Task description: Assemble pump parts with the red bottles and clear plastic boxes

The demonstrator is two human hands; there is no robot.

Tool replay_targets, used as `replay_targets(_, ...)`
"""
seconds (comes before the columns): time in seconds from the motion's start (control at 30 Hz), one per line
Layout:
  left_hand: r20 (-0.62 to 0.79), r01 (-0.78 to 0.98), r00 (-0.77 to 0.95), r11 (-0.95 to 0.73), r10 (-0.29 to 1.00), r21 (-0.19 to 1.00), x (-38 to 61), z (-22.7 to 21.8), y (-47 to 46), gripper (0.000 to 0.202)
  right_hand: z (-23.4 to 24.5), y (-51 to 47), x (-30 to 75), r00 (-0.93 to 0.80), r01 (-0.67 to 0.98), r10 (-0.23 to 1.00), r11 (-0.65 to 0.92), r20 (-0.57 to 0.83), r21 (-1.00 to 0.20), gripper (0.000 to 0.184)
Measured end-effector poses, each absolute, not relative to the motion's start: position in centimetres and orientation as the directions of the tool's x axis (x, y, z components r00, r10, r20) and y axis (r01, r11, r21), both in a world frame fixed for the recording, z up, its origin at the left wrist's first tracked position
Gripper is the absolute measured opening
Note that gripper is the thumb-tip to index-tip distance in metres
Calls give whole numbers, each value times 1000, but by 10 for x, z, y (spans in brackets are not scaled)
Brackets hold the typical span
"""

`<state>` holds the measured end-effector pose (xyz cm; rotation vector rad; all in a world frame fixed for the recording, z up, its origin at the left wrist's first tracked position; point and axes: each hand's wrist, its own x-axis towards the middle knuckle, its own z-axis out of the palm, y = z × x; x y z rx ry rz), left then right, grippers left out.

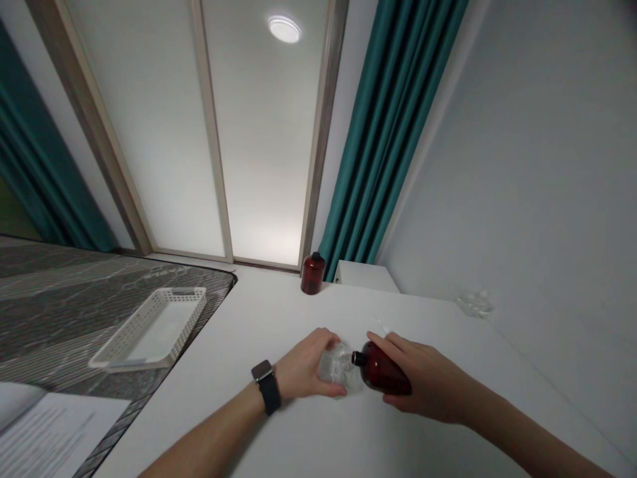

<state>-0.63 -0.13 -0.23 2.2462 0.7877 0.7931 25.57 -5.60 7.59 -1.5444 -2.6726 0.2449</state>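
Observation:
My left hand (pixel 313 367), with a dark smartwatch (pixel 267 386) on its wrist, is wrapped round a clear transparent cup (pixel 343 369) on the white table (pixel 223 372). My right hand (pixel 423 378) grips a dark red-brown bottle (pixel 383 370), tipped nearly on its side. The bottle's black neck points left and sits at or over the cup's rim. Whether liquid is flowing out cannot be made out. A thin clear stick-like thing (pixel 382 324) shows just beyond my right fingers.
Another red-brown bottle (pixel 313 274) with a black top stands upright at the table's far edge. Crumpled clear plastic (pixel 474 303) lies by the right wall. To the left, a white perforated basket (pixel 144 362) and open printed pages (pixel 60 435) rest on a dark grey patterned surface.

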Motion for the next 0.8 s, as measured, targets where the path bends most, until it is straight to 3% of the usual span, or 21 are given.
replay_targets(0.8,323,330,640,-629,697,704,-6,0,-2,67,79,-55,255,-506,855,861,494,-45,-155,89)
